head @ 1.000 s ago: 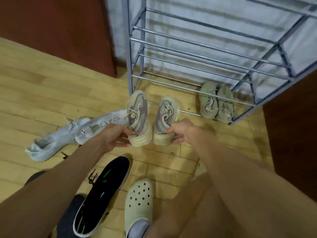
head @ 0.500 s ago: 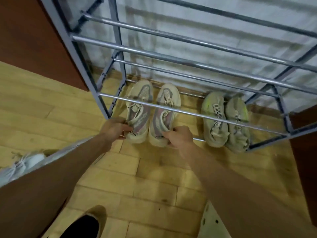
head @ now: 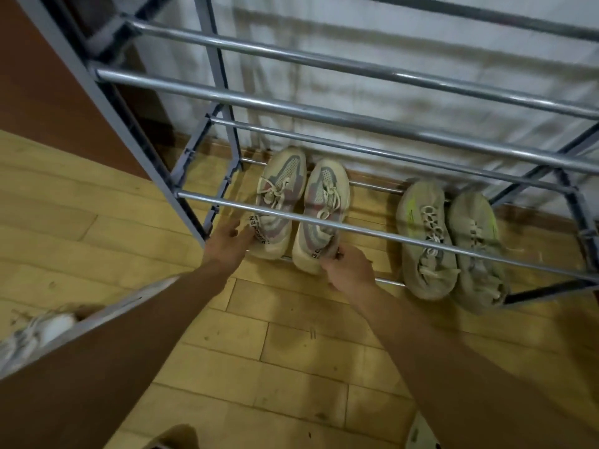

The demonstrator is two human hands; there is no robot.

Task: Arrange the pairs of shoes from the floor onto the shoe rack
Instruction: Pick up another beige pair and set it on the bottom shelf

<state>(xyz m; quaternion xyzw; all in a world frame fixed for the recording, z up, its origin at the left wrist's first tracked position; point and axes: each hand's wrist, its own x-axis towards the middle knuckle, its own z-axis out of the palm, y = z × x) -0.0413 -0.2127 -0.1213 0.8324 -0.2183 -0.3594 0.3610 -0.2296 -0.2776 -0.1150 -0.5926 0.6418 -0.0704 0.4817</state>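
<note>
The right hand (head: 351, 270) pinches the heel of a beige-and-pink knit lace-up sneaker (head: 319, 202). The left hand (head: 231, 241) rests against the heel of its mate (head: 280, 189), but I can't tell whether it grips. Both sit on the lowest tier of the grey metal-tube shoe rack (head: 291, 108), with their heels hanging over the front rail. If let go like that, I'd expect a heel to tip onto the pale wooden plank floor (head: 259, 351). Pushed too far, a toe could drop between the rails. The olive knit pair with neon-yellow streaks (head: 424, 241) stands near.

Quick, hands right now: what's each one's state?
Left hand: grips the pink-grey left sneaker at its heel.
Right hand: pinches the pink-grey right sneaker at its heel.
</note>
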